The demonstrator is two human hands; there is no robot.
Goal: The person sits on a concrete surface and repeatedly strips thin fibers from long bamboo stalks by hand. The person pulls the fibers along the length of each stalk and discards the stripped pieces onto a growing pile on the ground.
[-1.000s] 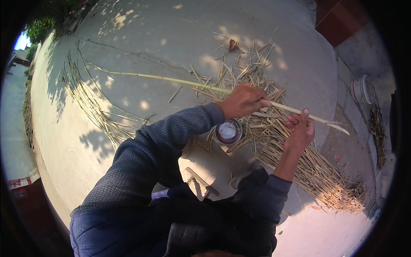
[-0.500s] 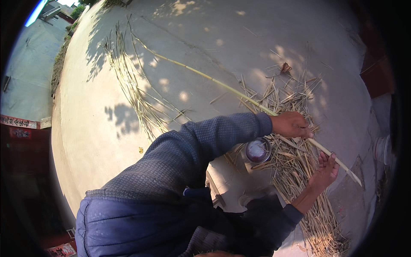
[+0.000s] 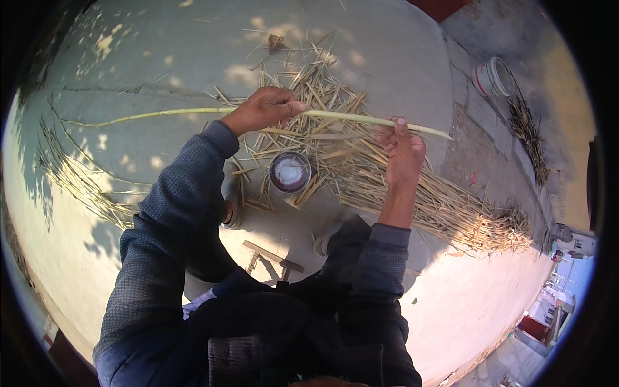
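A long pale yellow-green stalk stretches nearly level across both my hands, its thin end reaching far to the left. My left hand is wrapped round its middle part. Near the cut, pointed right end, my right hand pinches the stalk between thumb and fingers. Below and behind it lies a large heap of dry straw-coloured stalks, loose bits at the far side and a denser bundle to the right. A round tin with something whitish inside stands under the stalk, between my hands and legs.
More thin long stalks lie on the concrete at the left. A small wooden stool is between my legs. At the far right stand a white bucket and a dark bunch of twigs. A dry brown leaf rests beyond the heap.
My view has swung to the right and my arms now lie in front of me. Both hands still hold the stalk, which lies more level in the picture than before.
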